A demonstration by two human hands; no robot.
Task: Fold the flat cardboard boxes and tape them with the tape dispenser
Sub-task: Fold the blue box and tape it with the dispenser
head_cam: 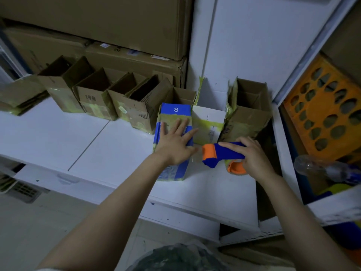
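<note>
We are at the taping step. The blue box (175, 110) marked 8 lies on its side on the white table (78, 137), already folded into shape, with yellowish tape bands across its upper face. Our left hand (175, 142) lies flat on that face, fingers straight and spread wide. The fingertips reach toward the far tape band, and the thumb angles out over the right edge.

Our right hand (254, 153) curls round the handle of the tape dispenser (218, 153), with the forefinger laid along its blue top. The orange nose points at the near right side of the box and sits just beside it. A pale strip seems to bridge nose and box (too faint for us to be sure it is tape).

As we judge it, the next move calls for a steady draw of the dispenser to lay or cut the strip. The flat left hand would brace the box against that pull, then smooth the tape down.

Behind it, a white box (208, 118) and a brown box (250, 114) stand open-topped at the right end of a row of folded boxes.
</note>
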